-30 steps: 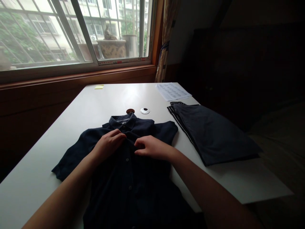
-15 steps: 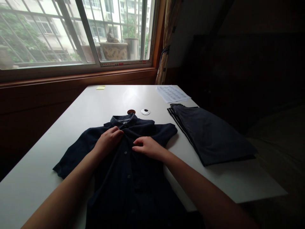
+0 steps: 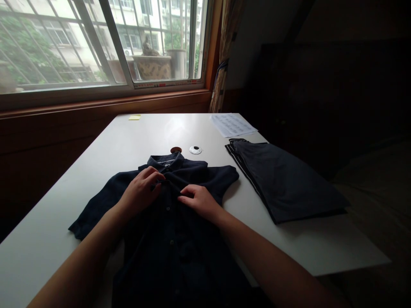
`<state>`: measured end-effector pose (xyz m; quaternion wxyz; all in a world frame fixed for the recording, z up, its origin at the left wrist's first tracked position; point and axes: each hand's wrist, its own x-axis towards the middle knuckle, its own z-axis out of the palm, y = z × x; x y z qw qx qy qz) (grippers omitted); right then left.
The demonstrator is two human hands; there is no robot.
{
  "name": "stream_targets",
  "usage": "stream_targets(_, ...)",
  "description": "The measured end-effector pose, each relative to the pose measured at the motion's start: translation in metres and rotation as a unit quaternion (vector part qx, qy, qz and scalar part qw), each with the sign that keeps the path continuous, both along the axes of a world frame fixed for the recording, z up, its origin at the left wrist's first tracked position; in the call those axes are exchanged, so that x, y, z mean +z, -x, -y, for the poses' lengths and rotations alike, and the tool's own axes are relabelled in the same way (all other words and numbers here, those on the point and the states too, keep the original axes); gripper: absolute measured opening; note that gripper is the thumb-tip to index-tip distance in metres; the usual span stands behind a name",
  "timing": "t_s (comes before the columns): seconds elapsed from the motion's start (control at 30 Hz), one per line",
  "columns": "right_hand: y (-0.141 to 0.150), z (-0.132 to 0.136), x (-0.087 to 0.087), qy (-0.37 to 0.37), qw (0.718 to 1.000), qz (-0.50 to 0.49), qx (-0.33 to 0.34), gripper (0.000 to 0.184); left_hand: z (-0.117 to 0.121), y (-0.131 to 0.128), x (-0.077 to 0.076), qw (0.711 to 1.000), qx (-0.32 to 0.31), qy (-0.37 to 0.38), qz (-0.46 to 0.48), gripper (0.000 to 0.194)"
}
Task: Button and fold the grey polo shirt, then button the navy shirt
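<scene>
A dark navy short-sleeved button shirt (image 3: 180, 239) lies front up on the white table (image 3: 96, 158), collar toward the window. My left hand (image 3: 141, 192) pinches the shirt's placket just below the collar, fingers curled together. My right hand (image 3: 199, 201) rests on the cloth beside it, its fingertips pinched on the placket's right edge. Both hands sit at the top buttons, a few centimetres apart.
A folded dark garment with striped trim (image 3: 282, 179) lies at the right. Printed paper sheets (image 3: 231, 124) sit at the far right corner, a yellow sticky note (image 3: 134, 116) at the far edge. A brown round thing (image 3: 175, 149) and a white grommet (image 3: 195, 149) lie behind the collar.
Both hands have crept a little up the placket toward the collar. My left fingers have uncurled slightly and now pinch the cloth. The shirt has barely shifted.
</scene>
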<state>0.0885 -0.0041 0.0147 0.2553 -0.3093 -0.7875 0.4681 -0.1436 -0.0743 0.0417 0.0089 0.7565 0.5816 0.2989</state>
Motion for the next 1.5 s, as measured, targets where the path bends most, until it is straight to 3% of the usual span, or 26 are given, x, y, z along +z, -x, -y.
stream_targets(0.17, 0.0, -0.001, -0.001, -0.003, 1.0, 0.008, -0.002, 0.01, 0.013, -0.01, 0.023, 0.977, -0.182, 0.105, 0.036, 0.012)
stream_targets(0.27, 0.0, -0.002, -0.002, -0.007, 1.0, 0.006, -0.003, 0.011, 0.017, -0.016, 0.029, 0.962, -0.214, 0.167, 0.022, 0.008)
stream_targets(0.53, -0.001, -0.004, -0.002, -0.014, 1.0, 0.017, 0.001, 0.014, 0.011, -0.008, 0.008, 0.952, -0.231, 0.199, 0.021, 0.015)
stream_targets(0.83, -0.001, -0.005, -0.002, -0.009, 1.0, 0.02, 0.003, 0.013, 0.01, -0.01, 0.007, 0.951, -0.229, 0.208, 0.006, 0.011)
stream_targets(1.13, -0.002, -0.006, 0.0, -0.016, 0.999, 0.025, 0.011, 0.013, 0.01, -0.013, 0.006, 0.967, -0.207, 0.146, -0.037, 0.01)
stream_targets(1.5, -0.005, -0.006, 0.009, 0.097, 0.995, 0.002, 0.009, 0.019, 0.011, -0.023, 0.006, 0.972, -0.209, 0.078, -0.075, 0.013)
